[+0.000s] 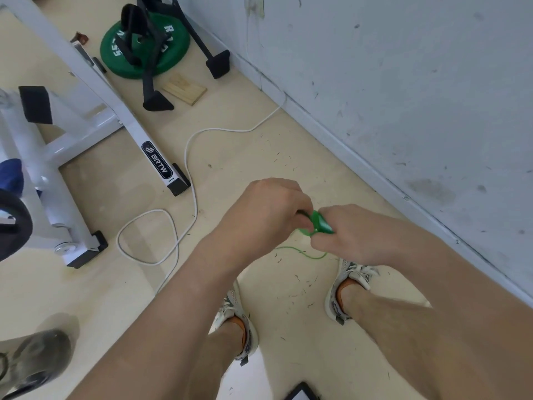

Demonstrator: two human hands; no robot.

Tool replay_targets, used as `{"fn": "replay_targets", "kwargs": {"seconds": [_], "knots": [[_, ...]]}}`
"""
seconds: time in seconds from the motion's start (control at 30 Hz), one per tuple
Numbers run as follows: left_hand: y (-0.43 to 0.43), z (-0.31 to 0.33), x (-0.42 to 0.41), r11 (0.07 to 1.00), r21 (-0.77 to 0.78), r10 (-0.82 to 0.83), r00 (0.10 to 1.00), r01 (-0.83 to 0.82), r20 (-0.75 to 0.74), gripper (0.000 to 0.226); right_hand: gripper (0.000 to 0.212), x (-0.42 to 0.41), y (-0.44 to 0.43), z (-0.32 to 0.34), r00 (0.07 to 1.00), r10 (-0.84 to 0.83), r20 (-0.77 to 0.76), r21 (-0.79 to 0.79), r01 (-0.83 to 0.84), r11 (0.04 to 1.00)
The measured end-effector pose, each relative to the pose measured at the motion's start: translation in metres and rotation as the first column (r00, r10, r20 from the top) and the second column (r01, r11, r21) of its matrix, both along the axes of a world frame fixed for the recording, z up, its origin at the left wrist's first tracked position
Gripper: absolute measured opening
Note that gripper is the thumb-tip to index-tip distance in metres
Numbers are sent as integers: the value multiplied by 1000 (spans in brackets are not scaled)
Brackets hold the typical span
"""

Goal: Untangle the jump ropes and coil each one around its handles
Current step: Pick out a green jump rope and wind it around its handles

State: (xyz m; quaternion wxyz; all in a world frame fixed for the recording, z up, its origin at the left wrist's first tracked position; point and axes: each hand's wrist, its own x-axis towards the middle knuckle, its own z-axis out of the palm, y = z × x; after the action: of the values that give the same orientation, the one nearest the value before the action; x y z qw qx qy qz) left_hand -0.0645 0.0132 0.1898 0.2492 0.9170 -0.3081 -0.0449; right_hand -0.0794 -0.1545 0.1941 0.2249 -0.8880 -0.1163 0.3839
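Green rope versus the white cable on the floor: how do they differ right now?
The green rope is thin, and only a short curve shows below the hands; the white cable is thicker and runs long from the wall. The rope leads up to the left hand and right hand; the cable lies untouched, looped. Both curve loosely.

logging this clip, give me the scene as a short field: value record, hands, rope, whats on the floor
left hand: closed around the green jump rope handle
right hand: closed on the same handle from the other side
green jump rope handle: held between both hands, mostly hidden
green cord: thin loose length trailing below the hands, above the floor
coiling: cannot tell how far along
white cable: looped on the floor, left of the hands
green weight plate: flat on the floor, far left
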Motion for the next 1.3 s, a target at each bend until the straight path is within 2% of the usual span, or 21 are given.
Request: {"fn": "replay_targets", "kwargs": {"seconds": [0.07, 0.17, 0.23, 0.37, 0.47, 0.5, 0.6, 0.63, 0.73, 0.8, 0.9, 0.97, 1.03, 1.13, 1.3], "knots": [[2, 2, 0, 999, -33, 24, 990, -29, -142, 9, 29, -1, 1, 1, 999, 28, -18, -15, -28, 999], [3, 4, -1, 976, -102, 140, 915, -192, -378, 14, 30, -3, 2, 1, 999, 29, -34, -2, -29, 1000], [4, 3, 0, 955, -162, 150, 876, -248, -459, 15, 29, -4, 2, 1, 999, 23, -45, 35, -22, 999], [8, 4, 4, 931, -231, 118, 832, -282, -542, 14, 22, -3, 2, 4, 998, 30, -51, 110, -24, 994], [8, 6, 5, 926, -224, 122, 805, -302, -581, 13, 26, -4, 2, 5, 998, 29, -55, 165, -19, 986], [9, 7, 6, 926, -220, 122, 796, -306, -593, 12, 31, -4, 2, 5, 998, 25, -53, 187, -15, 982], [10, 7, 8, 926, -221, 106, 774, -306, -624, 11, 65, -5, 5, 3, 1000, 9, -25, 222, -3, 975], [10, 8, 8, 927, -223, 98, 769, -301, -632, 11, 68, -5, 5, 4, 1000, -4, -13, 221, 7, 975], [11, 9, 9, 922, -225, 85, 731, -316, -677, 12, 54, -5, 3, 6, 1000, -16, 5, 251, 15, 968], [15, 8, 11, 921, -241, 46, 698, -308, -715, 29, 45, -7, 3, 10, 1000, -23, -13, 280, 25, 960], [20, 7, 11, 898, -322, -106, 563, -299, -819, 37, 39, -9, 5, 16, 991, -97, -90, 403, 125, 907], [15, 3, 7, 840, -382, -206, 425, -386, -882, 42, 37, -9, 6, 19, 977, -141, -157, 510, 202, 836], [5, -4, 4, 785, -383, -231, 343, -487, -910, 54, 35, -6, 4, 20, 953, -203, -224, 565, 297, 770], [-7, -11, 3, 746, -327, -130, 354, -580, -926, 45, 34, -3, 0, 19, 909, -308, -281, 545, 415, 728], [-14, -15, 2, 670, -325, 11, 446, -668, -895, 37, 27, 1, 0, 13, 860, -412, -301, 478, 510, 715]]}}
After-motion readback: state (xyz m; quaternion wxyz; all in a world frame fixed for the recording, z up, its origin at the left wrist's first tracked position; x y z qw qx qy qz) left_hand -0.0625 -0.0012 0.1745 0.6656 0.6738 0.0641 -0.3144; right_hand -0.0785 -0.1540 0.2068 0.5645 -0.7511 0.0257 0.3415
